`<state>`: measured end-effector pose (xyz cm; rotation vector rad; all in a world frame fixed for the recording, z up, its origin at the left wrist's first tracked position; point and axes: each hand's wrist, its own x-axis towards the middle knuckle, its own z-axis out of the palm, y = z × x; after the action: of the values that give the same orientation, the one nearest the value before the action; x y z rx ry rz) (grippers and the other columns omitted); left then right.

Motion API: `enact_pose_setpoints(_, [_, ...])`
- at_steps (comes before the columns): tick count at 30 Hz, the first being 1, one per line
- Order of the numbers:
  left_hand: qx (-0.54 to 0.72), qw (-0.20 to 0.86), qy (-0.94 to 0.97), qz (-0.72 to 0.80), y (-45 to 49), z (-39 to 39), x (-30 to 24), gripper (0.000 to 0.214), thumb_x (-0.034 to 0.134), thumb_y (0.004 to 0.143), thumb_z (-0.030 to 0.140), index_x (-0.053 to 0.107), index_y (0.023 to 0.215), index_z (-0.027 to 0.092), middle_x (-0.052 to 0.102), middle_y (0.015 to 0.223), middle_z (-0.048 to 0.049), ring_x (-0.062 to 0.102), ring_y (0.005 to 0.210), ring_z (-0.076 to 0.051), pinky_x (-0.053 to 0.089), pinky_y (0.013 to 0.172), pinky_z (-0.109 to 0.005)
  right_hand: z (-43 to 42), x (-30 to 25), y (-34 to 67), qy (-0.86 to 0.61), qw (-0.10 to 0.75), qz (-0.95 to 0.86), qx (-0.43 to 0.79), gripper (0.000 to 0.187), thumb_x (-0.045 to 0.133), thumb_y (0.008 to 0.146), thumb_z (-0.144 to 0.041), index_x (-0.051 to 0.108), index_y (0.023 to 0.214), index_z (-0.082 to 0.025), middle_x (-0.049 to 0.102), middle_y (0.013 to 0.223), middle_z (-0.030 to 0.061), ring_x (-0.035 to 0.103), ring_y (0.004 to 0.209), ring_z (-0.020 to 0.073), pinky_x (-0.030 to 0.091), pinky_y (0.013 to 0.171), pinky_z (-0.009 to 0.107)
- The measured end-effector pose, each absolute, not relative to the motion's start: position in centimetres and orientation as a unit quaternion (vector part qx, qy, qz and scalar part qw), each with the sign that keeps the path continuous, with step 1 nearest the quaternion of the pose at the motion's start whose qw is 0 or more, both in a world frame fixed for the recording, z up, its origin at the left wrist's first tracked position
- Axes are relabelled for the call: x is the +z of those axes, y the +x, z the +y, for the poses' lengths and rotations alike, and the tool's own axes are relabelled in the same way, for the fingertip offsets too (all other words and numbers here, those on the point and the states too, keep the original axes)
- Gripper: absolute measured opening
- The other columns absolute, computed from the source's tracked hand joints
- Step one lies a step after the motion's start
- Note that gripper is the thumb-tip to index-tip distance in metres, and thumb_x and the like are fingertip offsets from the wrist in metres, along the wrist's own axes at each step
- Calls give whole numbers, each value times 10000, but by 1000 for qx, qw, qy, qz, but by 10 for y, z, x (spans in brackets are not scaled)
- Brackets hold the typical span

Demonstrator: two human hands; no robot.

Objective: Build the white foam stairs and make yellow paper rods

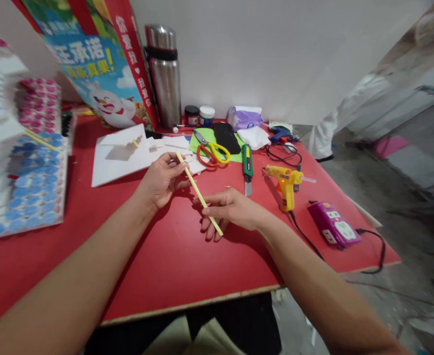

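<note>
Bare forearms reach from the lower corners to mid-frame, where the left hand pinches a thin, straight pale-yellow stick near its top and the right hand grips it lower, seemingly for steadiness.

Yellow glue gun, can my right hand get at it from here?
Probably yes: nothing seems to block your right hand from the yellow glue gun, though it would likely first leave the yellow stick to your left hand.
</note>
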<state>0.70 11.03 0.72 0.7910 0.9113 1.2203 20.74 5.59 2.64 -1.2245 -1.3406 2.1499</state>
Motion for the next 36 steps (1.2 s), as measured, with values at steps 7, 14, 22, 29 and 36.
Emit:
enact_pose_setpoints(7, [542, 656, 339, 402, 7, 109, 8, 283, 779, 691, 99, 585, 884, 171, 594, 747, 28, 581, 621, -104, 604, 557, -263, 55, 28, 206, -411, 169, -472, 761, 563, 675, 892, -209, 552, 1438, -156, 761, 730, 50, 754, 592, 202, 616, 532, 281])
enact_pose_setpoints(14, [544, 652, 331, 411, 8, 108, 9, 288, 778, 681, 95, 576, 870, 174, 593, 736, 31, 586, 612, -105, 596, 553, -259, 55, 29, 205, -426, 176, -476, 749, 615, 627, 906, -154, 507, 1509, -181, 757, 724, 42, 747, 568, 198, 612, 513, 279])
enact_pose_setpoints(22, [549, 647, 333, 411, 9, 108, 9, 247, 734, 710, 70, 573, 874, 160, 583, 757, 25, 575, 628, -99, 618, 534, -264, 55, 31, 206, -420, 170, -481, 750, 647, 635, 908, -166, 477, 1535, -164, 758, 715, 42, 742, 561, 193, 612, 521, 278])
enact_pose_setpoints(29, [546, 651, 331, 411, 9, 108, 10, 237, 716, 717, 63, 565, 872, 160, 590, 734, 31, 582, 604, -95, 610, 521, -247, 56, 30, 206, -415, 168, -481, 754, 631, 575, 929, -118, 459, 1548, -160, 748, 701, 39, 733, 544, 184, 604, 499, 267])
enact_pose_setpoints(36, [550, 648, 330, 411, 10, 109, 8, 219, 703, 738, 60, 572, 882, 160, 602, 731, 28, 591, 592, -99, 614, 527, -257, 54, 30, 206, -412, 177, -485, 751, 692, 557, 946, -113, 366, 1604, -205, 747, 703, 31, 734, 547, 185, 603, 491, 265])
